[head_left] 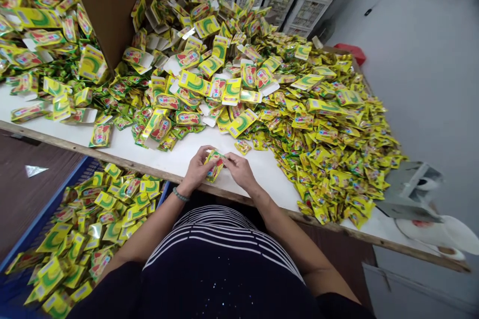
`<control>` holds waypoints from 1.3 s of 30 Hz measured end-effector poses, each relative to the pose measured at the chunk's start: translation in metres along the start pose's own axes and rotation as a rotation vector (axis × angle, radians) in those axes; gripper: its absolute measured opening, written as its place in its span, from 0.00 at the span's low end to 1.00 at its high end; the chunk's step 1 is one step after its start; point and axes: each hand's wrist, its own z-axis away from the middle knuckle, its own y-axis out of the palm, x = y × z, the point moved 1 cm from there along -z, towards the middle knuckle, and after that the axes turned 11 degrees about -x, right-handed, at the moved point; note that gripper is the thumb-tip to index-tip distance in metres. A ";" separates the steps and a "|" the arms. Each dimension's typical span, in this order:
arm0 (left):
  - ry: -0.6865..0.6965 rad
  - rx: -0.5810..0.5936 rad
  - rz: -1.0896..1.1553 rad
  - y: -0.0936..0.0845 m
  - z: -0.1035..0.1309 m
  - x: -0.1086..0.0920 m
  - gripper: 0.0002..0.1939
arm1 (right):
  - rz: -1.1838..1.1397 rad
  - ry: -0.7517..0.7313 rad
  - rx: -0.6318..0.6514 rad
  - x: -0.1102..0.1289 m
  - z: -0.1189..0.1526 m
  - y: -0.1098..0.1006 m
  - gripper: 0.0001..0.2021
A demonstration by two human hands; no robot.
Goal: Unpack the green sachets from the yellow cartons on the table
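Left hand [196, 169], right hand [239, 169] pinch small yellow-green foil packet [214, 164]; blue crate [48, 209] part-filled, big packet heap [318, 124] left on white table [179, 152].

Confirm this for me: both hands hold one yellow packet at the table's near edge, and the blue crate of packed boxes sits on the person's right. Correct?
Not quite. The blue crate sits on the person's left, not the right; the head view shows it below the table edge. The rest stands: left hand and right hand hold one yellow packet at the near edge.
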 end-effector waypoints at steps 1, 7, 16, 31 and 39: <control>0.006 0.002 -0.023 0.000 0.000 0.001 0.25 | 0.031 -0.010 -0.010 -0.001 -0.002 -0.002 0.16; -0.107 -0.040 0.069 0.002 -0.001 0.002 0.33 | 0.107 -0.118 -0.027 0.008 -0.012 -0.012 0.19; -0.117 -0.133 0.125 0.004 -0.002 0.004 0.31 | 0.081 -0.193 -0.099 0.014 -0.004 -0.003 0.11; -0.108 -0.079 0.193 0.005 0.000 0.004 0.26 | -0.043 -0.104 -0.085 0.005 0.002 -0.007 0.15; -0.091 -0.037 0.166 0.003 0.001 0.002 0.23 | 0.245 -0.488 -0.218 0.005 0.020 0.003 0.16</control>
